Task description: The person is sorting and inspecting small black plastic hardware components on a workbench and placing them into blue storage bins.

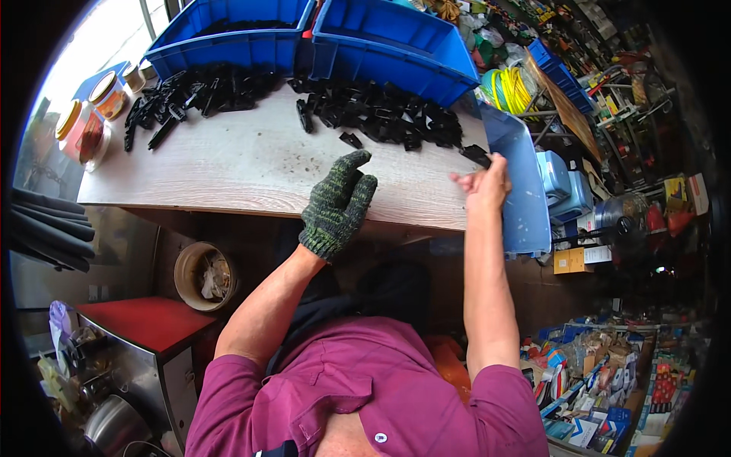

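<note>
My left hand [339, 206], in a green and black knitted glove, hovers over the front edge of the table [228, 169]. Its fingers are bent but apart, and nothing shows between them. At the table's right end my bare right hand [487, 185] is closed on a small black plastic part [477, 156], pinched by thumb and finger beside a translucent blue bin [518, 183]. One loose black piece [351, 140] lies just beyond the glove. Farther back spreads a heap of black plastic parts [388, 114], and a second heap of black parts [205, 91] lies to its left.
Two blue crates [396, 49] [228, 52] stand along the table's back; the left one holds black parts. Jars [108, 95] crowd the far left corner. A bucket [204, 276] with scraps sits below, near a red-topped cabinet [148, 320]. Cluttered goods [601, 381] fill the right.
</note>
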Action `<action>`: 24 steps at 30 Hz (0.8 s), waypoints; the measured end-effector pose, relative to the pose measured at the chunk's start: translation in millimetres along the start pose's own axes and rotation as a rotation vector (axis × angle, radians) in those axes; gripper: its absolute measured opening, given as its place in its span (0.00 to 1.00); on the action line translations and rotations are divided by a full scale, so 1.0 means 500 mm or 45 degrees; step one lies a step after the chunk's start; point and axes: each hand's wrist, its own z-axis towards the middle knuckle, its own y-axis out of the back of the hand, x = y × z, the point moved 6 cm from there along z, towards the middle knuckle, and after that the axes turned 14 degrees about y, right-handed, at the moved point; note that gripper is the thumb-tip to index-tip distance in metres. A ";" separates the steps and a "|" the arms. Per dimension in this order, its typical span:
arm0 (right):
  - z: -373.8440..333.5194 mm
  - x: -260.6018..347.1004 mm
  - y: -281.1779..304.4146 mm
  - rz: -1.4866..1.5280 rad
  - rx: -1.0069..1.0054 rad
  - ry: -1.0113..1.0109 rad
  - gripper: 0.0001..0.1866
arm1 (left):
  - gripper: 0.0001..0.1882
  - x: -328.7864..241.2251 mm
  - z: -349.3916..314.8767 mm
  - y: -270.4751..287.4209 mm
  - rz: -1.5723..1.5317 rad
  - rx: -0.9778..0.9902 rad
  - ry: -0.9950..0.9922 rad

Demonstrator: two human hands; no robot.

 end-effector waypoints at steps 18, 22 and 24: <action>0.103 -0.023 -0.028 -0.962 0.483 0.050 0.30 | 0.19 0.013 -0.001 0.003 0.053 0.003 0.090; 0.137 -0.043 0.010 -0.944 0.317 0.072 0.25 | 0.18 0.020 0.031 0.024 0.084 -0.101 -0.041; 0.165 -0.050 0.047 -0.925 0.225 -0.005 0.23 | 0.16 -0.004 0.064 0.048 0.450 -0.202 -0.151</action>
